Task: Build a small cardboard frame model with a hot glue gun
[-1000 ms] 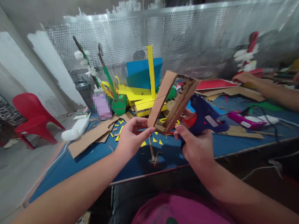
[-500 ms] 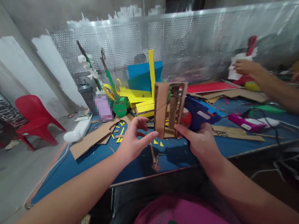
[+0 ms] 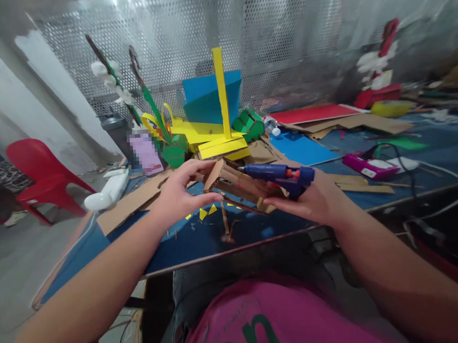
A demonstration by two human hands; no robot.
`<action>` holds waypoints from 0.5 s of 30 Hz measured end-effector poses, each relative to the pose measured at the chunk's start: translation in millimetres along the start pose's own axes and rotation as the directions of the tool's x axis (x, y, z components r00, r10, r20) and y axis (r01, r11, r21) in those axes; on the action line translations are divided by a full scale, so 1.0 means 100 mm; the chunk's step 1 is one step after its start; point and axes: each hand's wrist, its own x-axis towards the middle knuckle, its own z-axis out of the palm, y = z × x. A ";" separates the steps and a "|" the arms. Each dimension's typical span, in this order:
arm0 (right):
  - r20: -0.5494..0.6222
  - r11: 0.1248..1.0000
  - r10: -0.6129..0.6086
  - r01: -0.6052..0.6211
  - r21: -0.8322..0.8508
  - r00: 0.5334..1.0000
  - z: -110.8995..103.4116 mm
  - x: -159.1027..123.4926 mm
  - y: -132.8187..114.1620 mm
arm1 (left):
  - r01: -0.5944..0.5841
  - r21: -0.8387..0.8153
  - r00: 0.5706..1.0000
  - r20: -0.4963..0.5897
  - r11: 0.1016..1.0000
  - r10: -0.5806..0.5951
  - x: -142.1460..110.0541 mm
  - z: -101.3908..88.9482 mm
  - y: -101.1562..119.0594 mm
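An open cardboard box frame [image 3: 216,177] hangs tilted over the near part of the table. My left hand [image 3: 185,187] grips its left end, thumb below and fingers on top. In my right hand [image 3: 312,197] is a blue hot glue gun [image 3: 270,173], its nozzle pointing left just above the frame. The right thumb also presses against the frame's right end. Some of the right fingers are hidden behind the gun. Below the frame lie small yellow scraps [image 3: 203,214] and a thin cardboard strip [image 3: 225,218].
On the blue table [image 3: 202,248] behind my hands stand a yellow paper model [image 3: 223,147], green pots [image 3: 174,153] with stems, and a blue sheet [image 3: 305,148]. Cardboard pieces [image 3: 126,206] lie left. A purple box [image 3: 370,166] with cables sits right. A red chair [image 3: 45,175] stands beyond.
The frame has gone from upright to tilted, and my left hand has closed on it. The glue gun now points left over it. A co-worker's arm at the right has left the view.
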 end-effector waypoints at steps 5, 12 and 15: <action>-0.222 0.996 0.076 -0.086 -0.038 0.972 -0.24 -0.26 -0.01 | 0.074 0.051 0.996 -0.047 0.996 -0.071 -0.04 0.07 0.11; -0.121 0.988 0.152 -0.151 0.018 0.981 -0.51 -0.95 0.06 | 0.090 0.022 0.995 -0.051 0.996 -0.089 -0.05 0.10 0.14; -0.008 0.938 0.334 -0.332 0.105 0.942 -0.44 -1.06 0.06 | 0.073 0.034 0.996 -0.062 0.997 -0.071 -0.06 0.10 0.11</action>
